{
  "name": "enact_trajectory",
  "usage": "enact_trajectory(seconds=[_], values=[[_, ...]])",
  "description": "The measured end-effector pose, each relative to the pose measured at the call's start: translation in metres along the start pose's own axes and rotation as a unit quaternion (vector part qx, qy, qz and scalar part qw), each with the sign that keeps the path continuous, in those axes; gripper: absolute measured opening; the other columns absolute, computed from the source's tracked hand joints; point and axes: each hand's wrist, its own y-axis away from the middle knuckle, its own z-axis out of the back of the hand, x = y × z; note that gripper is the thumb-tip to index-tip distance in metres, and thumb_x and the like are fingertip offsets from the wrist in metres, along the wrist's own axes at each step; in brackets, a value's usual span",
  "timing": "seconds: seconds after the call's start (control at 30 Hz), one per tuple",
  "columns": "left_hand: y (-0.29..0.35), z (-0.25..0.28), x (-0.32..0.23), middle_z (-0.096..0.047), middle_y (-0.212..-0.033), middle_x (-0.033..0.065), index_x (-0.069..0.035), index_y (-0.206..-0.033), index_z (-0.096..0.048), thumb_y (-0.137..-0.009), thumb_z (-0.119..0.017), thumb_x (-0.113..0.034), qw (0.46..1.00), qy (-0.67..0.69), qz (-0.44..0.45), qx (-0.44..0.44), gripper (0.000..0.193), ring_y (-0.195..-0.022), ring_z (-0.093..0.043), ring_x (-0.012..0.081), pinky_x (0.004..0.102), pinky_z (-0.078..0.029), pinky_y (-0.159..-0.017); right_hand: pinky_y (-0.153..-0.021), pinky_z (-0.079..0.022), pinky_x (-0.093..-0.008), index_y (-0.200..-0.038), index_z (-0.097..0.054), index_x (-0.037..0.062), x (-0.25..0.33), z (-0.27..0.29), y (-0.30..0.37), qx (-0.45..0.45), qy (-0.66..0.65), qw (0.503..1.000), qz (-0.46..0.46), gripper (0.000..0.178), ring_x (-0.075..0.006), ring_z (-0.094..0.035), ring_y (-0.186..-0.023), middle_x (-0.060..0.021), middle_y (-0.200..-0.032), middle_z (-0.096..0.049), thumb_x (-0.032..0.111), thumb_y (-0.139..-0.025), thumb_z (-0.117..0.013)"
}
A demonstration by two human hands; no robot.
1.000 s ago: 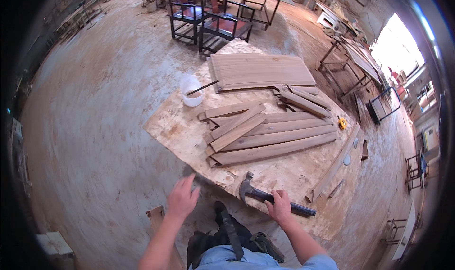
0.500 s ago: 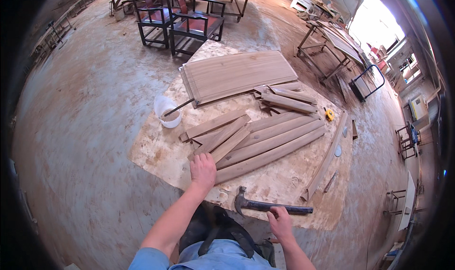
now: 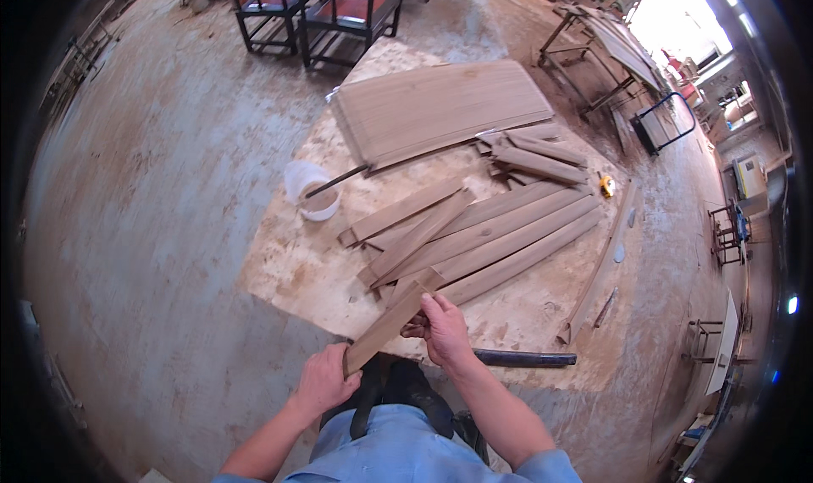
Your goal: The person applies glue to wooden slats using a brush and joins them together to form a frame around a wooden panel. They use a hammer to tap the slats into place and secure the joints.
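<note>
Both my hands hold one short wooden slat [image 3: 391, 320] at the near edge of the table. My left hand [image 3: 326, 380] is closed round its lower end, and my right hand [image 3: 443, 326] grips it near the upper end. Just beyond lie several long wooden strips [image 3: 500, 244], with a couple of shorter slats [image 3: 423, 235] resting across them on the left. The hammer [image 3: 525, 359] lies beside my right wrist; only its dark handle shows, its head being hidden behind my forearm.
A large wooden panel [image 3: 445, 110] lies at the table's far side. A white plastic cup [image 3: 318, 205] with a dark stick stands left. A yellow tape measure [image 3: 607, 185] and a long thin strip [image 3: 597, 267] lie right. Dark wooden chairs [image 3: 347, 17] stand behind the table [image 3: 284, 258].
My left hand has drawn a short slat off the pile toward me. My right hand has left the hammer handle and moved left onto the slat.
</note>
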Motion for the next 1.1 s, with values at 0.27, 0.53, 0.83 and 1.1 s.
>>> enact_trajectory(seconds=[0.27, 0.53, 0.83, 1.1], values=[[-0.024, 0.028, 0.004, -0.062, -0.105, 0.0198, -0.004, -0.126, -0.050, -0.070, -0.072, -0.017, 0.988, 0.049, 0.074, -0.124, 0.061, -0.090, -0.063, 0.0388, 0.0445, -0.053, -0.076, -0.063, -0.058, -0.0310, -0.112, -0.059, -0.0023, -0.007, -0.079, -0.025, 0.051, 0.160, 0.985, 0.027, 0.024, -0.0170, -0.066, -0.078, -0.0089, -0.095, -0.065, 0.017, -0.098, -0.054], [-0.011, 0.055, 0.036, -0.064, -0.101, 0.0204, -0.002, -0.120, -0.057, -0.073, -0.072, -0.017, 0.960, 0.130, 0.155, -0.194, 0.052, -0.091, -0.065, 0.0375, 0.0419, -0.054, -0.077, -0.052, -0.051, -0.0262, -0.086, -0.062, 0.0006, 0.026, -0.083, -0.077, -0.010, 0.208, 0.977, 0.051, 0.022, -0.0140, -0.062, -0.059, -0.0080, -0.074, -0.065, 0.019, -0.096, -0.056], [-0.020, 0.077, 0.065, -0.066, -0.098, 0.0199, 0.001, -0.123, -0.054, -0.071, -0.072, -0.018, 0.948, 0.140, 0.214, -0.190, 0.058, -0.088, -0.067, 0.0323, 0.0389, -0.053, -0.076, -0.042, -0.044, -0.0290, -0.116, -0.048, 0.0160, 0.047, -0.128, -0.183, 0.035, 0.102, 0.994, -0.014, 0.032, -0.0124, -0.052, -0.049, 0.0004, -0.073, -0.054, 0.034, -0.094, -0.063], [-0.014, 0.074, 0.085, -0.066, -0.101, 0.0189, -0.002, -0.123, -0.056, -0.074, -0.072, -0.023, 0.926, 0.212, 0.266, -0.162, 0.056, -0.092, -0.066, 0.0311, 0.0390, -0.052, -0.080, -0.045, -0.043, -0.0237, -0.108, -0.064, 0.0040, 0.044, -0.158, -0.199, 0.053, 0.269, 0.955, 0.116, 0.023, -0.0088, -0.055, -0.055, -0.0044, -0.077, -0.065, 0.022, -0.094, -0.062]])
